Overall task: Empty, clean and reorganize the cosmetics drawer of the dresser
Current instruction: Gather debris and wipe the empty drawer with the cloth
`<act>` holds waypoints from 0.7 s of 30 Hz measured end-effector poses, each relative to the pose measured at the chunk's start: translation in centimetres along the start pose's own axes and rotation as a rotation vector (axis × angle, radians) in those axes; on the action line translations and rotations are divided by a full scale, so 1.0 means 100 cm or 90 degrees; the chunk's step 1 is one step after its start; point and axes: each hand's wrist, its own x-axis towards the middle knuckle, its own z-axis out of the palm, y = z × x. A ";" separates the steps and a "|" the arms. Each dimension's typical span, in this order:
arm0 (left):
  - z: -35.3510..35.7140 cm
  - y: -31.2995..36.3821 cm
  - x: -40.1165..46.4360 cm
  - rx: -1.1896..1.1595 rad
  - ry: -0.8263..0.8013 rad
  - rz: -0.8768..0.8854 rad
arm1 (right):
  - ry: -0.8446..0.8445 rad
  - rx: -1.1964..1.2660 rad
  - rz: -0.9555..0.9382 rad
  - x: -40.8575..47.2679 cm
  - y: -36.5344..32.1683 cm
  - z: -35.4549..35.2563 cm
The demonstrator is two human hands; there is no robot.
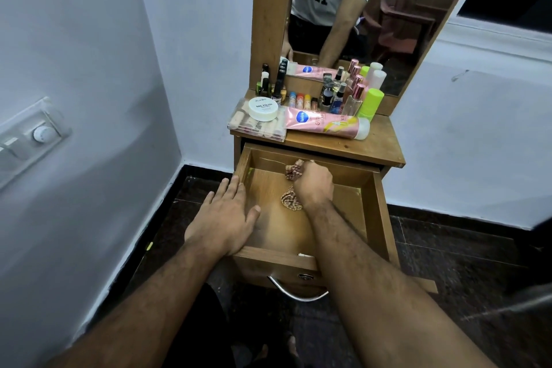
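The pulled-out wooden drawer (370,203) of the dresser stands bare of cosmetics, and inside it, toward the back, the right hand (313,184) is clenched around a crumpled brown-and-cream patterned cloth (291,199), pressing it to the drawer floor. This looks like the cleaning step, with the emptying already done. The left hand (225,215) lies flat and released, fingers spread over the drawer's left wall, apparently steadying it. On the wooden dresser top (379,143) above sit the removed items: a pink lotion tube (325,124) lying on its side, a white round nail polish remover tub (263,108) on a clear plastic case (254,128), and upright small bottles. Next, the wiping probably needs to reach the corners and side walls before anything goes back.
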 end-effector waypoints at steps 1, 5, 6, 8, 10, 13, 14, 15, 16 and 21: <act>0.000 -0.001 0.001 -0.011 0.001 0.007 | -0.012 -0.008 -0.023 0.000 -0.004 0.003; -0.015 -0.015 0.009 0.006 -0.022 0.036 | -0.036 -0.016 -0.078 0.001 -0.007 0.009; -0.019 -0.020 0.011 0.042 -0.027 0.045 | -0.030 -0.016 -0.074 0.001 -0.006 0.008; -0.020 -0.026 0.010 0.072 -0.044 0.057 | -0.006 -0.009 -0.045 0.001 -0.004 0.007; -0.016 -0.026 0.003 0.026 -0.049 0.050 | 0.004 0.022 0.000 0.000 -0.004 0.008; -0.013 -0.025 0.002 0.014 -0.013 0.056 | -0.001 0.023 0.017 0.001 -0.013 0.009; -0.013 -0.025 0.002 0.011 -0.009 0.058 | -0.004 0.019 0.012 0.002 -0.017 0.010; -0.013 -0.026 0.002 0.010 -0.007 0.057 | -0.008 0.016 0.005 0.003 -0.022 0.012; -0.013 -0.026 0.002 0.008 -0.004 0.058 | -0.013 0.011 -0.007 0.003 -0.028 0.015; -0.011 -0.027 -0.001 0.007 0.002 0.063 | -0.060 -0.045 -0.107 -0.006 -0.066 0.034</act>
